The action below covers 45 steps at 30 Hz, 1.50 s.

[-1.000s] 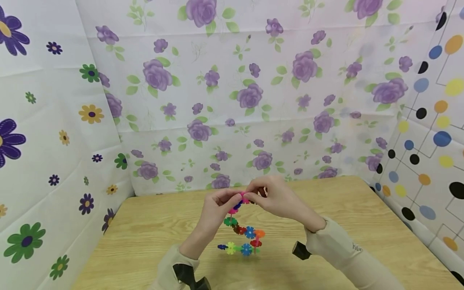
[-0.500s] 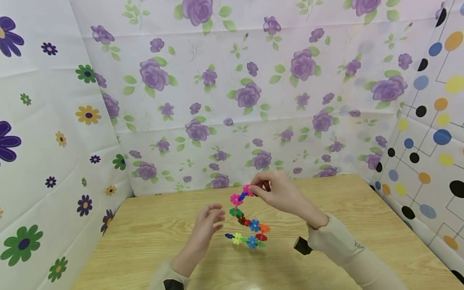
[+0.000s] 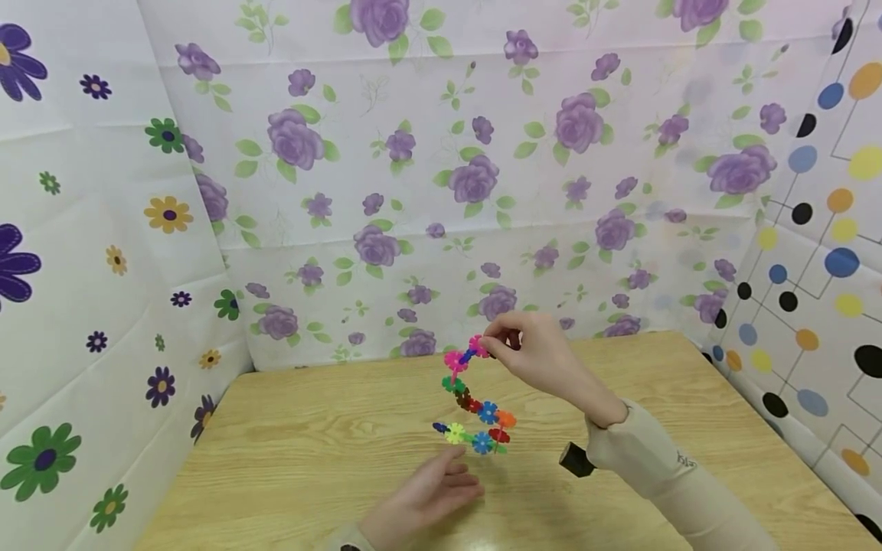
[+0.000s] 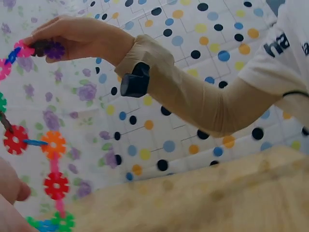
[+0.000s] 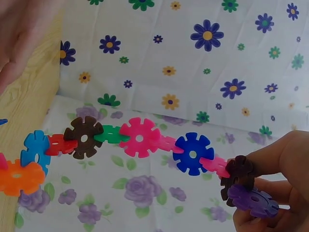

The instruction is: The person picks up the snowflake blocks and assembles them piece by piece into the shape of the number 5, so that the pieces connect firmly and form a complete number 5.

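My right hand (image 3: 540, 360) pinches the upper end of a chain of colourful plastic snowflake discs (image 3: 488, 412), which hangs in an S shape over the table. Seen from the right wrist, a purple disc (image 5: 241, 195) and dark brown ones sit at the fingers, followed by a pink piece and a dark blue disc (image 5: 182, 151). Orange, red and light blue discs come lower down. At the bottom the chain bends left through a yellow-green disc (image 3: 455, 434) to a dark blue one. My left hand (image 3: 436, 490) holds nothing, fingers extended just below that bottom row.
The wooden table (image 3: 310, 428) reaches back to a cloth with purple roses (image 3: 475, 180). A flower-print cloth (image 3: 103, 306) hangs on the left and a dotted one (image 3: 820, 291) on the right. A black wrist device (image 3: 576, 459) sits at my right sleeve.
My left hand has let go of the chain's top, dropped and moved under the bottom row, palm turned up. My right hand has raised the chain a little.
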{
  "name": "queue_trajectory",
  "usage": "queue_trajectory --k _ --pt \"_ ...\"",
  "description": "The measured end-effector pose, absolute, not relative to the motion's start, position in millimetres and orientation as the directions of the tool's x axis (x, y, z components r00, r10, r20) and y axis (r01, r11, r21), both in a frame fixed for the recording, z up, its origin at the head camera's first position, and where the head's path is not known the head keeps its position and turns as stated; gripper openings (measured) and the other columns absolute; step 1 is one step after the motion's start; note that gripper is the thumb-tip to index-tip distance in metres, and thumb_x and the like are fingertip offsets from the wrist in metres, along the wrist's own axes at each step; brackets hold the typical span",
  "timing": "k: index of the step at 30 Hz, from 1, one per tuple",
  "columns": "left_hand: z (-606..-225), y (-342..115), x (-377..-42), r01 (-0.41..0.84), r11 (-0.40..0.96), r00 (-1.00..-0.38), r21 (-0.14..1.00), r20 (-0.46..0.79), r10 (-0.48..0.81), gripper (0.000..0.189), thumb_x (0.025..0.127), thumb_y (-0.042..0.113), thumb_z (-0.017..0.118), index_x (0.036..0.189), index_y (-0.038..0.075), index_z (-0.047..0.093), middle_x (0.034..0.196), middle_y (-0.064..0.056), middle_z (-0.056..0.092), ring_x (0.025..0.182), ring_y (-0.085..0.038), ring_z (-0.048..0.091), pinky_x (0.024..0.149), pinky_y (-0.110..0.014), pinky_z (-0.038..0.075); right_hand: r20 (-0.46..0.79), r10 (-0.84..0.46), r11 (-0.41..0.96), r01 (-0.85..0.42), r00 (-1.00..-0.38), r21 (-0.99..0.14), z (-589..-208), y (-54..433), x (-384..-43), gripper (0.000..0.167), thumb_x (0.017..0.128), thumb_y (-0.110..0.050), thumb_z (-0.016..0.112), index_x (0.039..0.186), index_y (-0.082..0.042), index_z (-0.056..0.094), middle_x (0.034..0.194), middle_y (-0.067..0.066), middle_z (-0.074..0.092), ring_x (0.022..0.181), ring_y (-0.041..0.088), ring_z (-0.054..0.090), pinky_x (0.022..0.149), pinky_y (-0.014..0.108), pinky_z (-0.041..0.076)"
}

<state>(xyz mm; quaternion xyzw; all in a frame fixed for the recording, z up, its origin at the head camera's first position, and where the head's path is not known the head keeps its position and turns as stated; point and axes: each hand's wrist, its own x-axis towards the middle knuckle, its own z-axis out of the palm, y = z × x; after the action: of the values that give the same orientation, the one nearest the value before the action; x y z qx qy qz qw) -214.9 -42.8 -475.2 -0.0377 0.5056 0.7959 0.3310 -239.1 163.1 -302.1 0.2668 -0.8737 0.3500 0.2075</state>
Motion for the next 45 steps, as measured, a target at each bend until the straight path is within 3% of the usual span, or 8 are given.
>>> queue_trajectory --k 3,6,9,14,21,27,32,45 --pt "-478.5 -30.0 -216.8 -0.620 -0.360 -0.755 0.697 -0.406 0.516 0.082 0.101 0.034 0.050 0.149 -0.011 0.001 0.146 -0.045 0.009 0.138 -0.056 0.020 0.114 -0.052 0.030 0.554 -0.312 0.611 -0.610 -0.772 -0.506 -300.6 162.9 -238.6 0.009 0.089 -0.012 0.070 0.081 -0.015 0.072 0.067 -0.004 0.063 0.054 0.010 0.043 0.050 0.021 0.033" --pt "-480.3 -20.9 -219.3 -0.620 -0.421 -0.763 0.661 -0.385 0.519 0.087 0.101 0.037 0.049 0.151 -0.004 -0.008 0.146 -0.047 0.002 0.139 -0.058 0.014 0.115 -0.053 0.026 0.557 -0.304 0.601 -0.610 -0.773 -0.517 -300.0 162.6 -238.4 0.008 0.089 -0.013 0.070 0.081 -0.015 0.072 0.068 -0.005 0.064 0.054 0.009 0.044 0.049 0.021 0.035" --pt "-480.2 -16.2 -220.8 -0.619 -0.471 -0.771 0.628 -0.376 0.513 0.090 0.100 0.039 0.049 0.152 0.002 -0.014 0.145 -0.049 0.006 0.138 -0.059 0.015 0.116 -0.054 0.025 0.556 -0.294 0.588 -0.606 -0.778 -0.537 -300.3 162.8 -237.6 0.009 0.089 -0.014 0.069 0.082 -0.016 0.072 0.068 -0.007 0.063 0.054 0.009 0.046 0.049 0.022 0.038" --pt "-479.2 -11.4 -222.4 -0.585 -0.489 -0.801 0.647 -0.367 0.473 0.086 0.099 0.036 0.054 0.154 0.009 -0.006 0.148 -0.043 0.010 0.139 -0.055 0.021 0.115 -0.053 0.027 0.552 -0.255 0.559 -0.587 -0.794 -0.586 -303.3 166.9 -237.2 0.008 0.091 -0.016 0.067 0.084 -0.017 0.072 0.069 -0.006 0.062 0.052 0.011 0.045 0.047 0.023 0.039" --pt "-484.4 -17.6 -230.3 -0.402 -0.271 -0.900 0.874 -0.323 0.293 0.069 0.099 0.035 0.053 0.143 -0.006 0.019 0.142 -0.029 0.035 0.133 -0.041 0.043 0.112 -0.048 0.037 0.507 -0.163 0.471 -0.518 -0.847 -0.714 -317.7 180.6 -243.7 0.012 0.093 -0.025 0.065 0.090 -0.017 0.073 0.071 0.002 0.064 0.051 0.015 0.051 0.047 0.027 0.044" --pt "-482.6 -34.0 -242.0 -0.302 -0.111 -0.941 0.947 -0.278 0.195 0.051 0.102 0.024 0.048 0.135 -0.010 0.029 0.123 -0.024 0.055 0.102 -0.023 0.064 0.098 -0.044 0.050 0.447 -0.087 0.401 -0.442 -0.890 -0.802 -338.0 193.1 -249.0 0.019 0.095 -0.024 0.063 0.097 -0.008 0.072 0.077 0.005 0.066 0.057 0.013 0.052 0.052 0.026 0.044" --pt "-477.4 -51.2 -247.3 -0.268 -0.029 -0.946 0.963 -0.258 0.198 0.043 0.102 0.018 0.048 0.134 -0.007 0.032 0.112 -0.021 0.058 0.088 -0.019 0.064 0.083 -0.041 0.057 0.361 -0.042 0.350 -0.353 -0.931 -0.868 -356.3 201.5 -252.8 0.023 0.095 -0.025 0.062 0.100 -0.004 0.069 0.081 0.003 0.066 0.064 0.012 0.054 0.058 0.024 0.046" --pt "-474.5 -90.0 -280.3 -0.135 0.193 -0.977 0.972 -0.163 0.138 0.032 0.099 0.008 0.050 0.127 -0.006 0.043 0.097 -0.021 0.062 0.076 -0.019 0.064 0.075 -0.041 0.058 0.048 -0.063 0.277 -0.064 -0.997 -0.959 -426.5 218.5 -257.7 0.020 0.099 -0.017 0.054 0.100 0.003 0.058 0.080 0.003 0.065 0.073 0.011 0.060 0.067 0.028 0.053"
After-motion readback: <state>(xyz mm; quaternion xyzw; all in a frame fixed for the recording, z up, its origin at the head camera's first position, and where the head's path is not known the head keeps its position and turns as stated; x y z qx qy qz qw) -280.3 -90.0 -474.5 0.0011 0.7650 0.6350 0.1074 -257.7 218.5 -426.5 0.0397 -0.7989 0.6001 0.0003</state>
